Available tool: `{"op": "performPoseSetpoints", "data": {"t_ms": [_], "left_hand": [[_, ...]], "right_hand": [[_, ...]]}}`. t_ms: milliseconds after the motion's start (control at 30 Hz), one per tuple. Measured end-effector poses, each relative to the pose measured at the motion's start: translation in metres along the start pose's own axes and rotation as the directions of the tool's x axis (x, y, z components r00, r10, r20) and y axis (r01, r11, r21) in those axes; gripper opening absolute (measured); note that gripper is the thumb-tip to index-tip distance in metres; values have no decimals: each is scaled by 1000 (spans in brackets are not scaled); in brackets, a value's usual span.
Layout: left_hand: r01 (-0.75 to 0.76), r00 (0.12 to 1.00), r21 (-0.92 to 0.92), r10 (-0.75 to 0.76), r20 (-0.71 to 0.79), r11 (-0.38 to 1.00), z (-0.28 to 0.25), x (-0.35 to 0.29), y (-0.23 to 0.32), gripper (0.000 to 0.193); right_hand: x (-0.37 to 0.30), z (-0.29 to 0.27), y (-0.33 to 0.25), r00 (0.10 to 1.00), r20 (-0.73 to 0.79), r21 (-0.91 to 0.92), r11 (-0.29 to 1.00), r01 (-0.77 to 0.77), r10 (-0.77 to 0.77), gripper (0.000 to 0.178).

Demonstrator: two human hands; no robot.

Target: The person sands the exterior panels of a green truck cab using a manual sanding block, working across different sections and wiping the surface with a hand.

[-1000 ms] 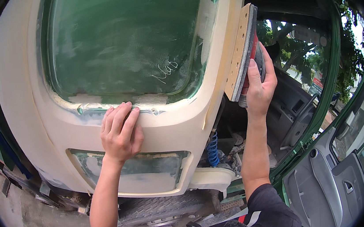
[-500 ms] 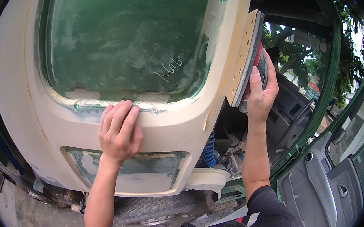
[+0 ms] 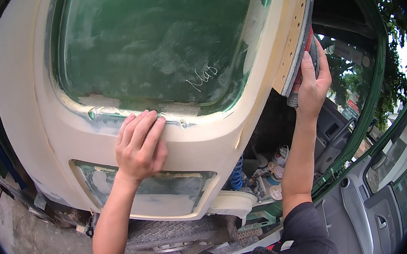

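Observation:
My right hand (image 3: 314, 85) grips a long sanding block (image 3: 295, 48) with a tan, hole-punched abrasive face, a dark pad and a red body. Its tan face is turned toward the rear edge of a cream-coated vehicle panel (image 3: 200, 144), at or very near that edge. My left hand (image 3: 141, 146) lies on the panel with its fingers stretched out, the tips at the lower rim of a green window-shaped recess (image 3: 120, 46). Pale filler runs along that rim, and pale handwritten marks show on the green. The left palm's underside is hidden.
Right of the panel is a doorway with a blue coiled hose (image 3: 236, 173) and assorted clutter inside. An opened grey-lined door (image 3: 344, 216) stands at the lower right. A smaller recess (image 3: 145, 185) and a tyre (image 3: 179, 231) are below the panel's main recess.
My right hand and the sanding block have moved up and to the right. The panel sits slightly farther right in the picture, with my left hand still resting at the same rim.

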State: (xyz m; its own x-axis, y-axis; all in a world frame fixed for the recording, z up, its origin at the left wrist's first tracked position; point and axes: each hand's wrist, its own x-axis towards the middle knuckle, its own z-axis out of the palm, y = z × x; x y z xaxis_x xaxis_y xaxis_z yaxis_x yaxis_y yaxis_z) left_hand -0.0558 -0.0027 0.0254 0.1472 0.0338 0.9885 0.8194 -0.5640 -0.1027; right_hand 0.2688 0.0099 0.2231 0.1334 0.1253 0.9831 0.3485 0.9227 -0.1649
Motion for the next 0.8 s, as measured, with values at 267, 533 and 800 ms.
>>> {"op": "performPoseSetpoints", "data": {"t_ms": [267,533,800], "left_hand": [[-10,1000,18,9,13,1000,-4,0,-7,45],[-13,1000,9,13,16,1000,1,-2,-4,45],[-12,1000,10,12,5,1000,-1,0,-5,44]], "right_hand": [[11,7,1,1000,2,39,999,-11,11,45],[50,6,-3,994,12,146,984,-105,104,44],[51,8,-1,999,2,92,995,-48,48,43]]}}
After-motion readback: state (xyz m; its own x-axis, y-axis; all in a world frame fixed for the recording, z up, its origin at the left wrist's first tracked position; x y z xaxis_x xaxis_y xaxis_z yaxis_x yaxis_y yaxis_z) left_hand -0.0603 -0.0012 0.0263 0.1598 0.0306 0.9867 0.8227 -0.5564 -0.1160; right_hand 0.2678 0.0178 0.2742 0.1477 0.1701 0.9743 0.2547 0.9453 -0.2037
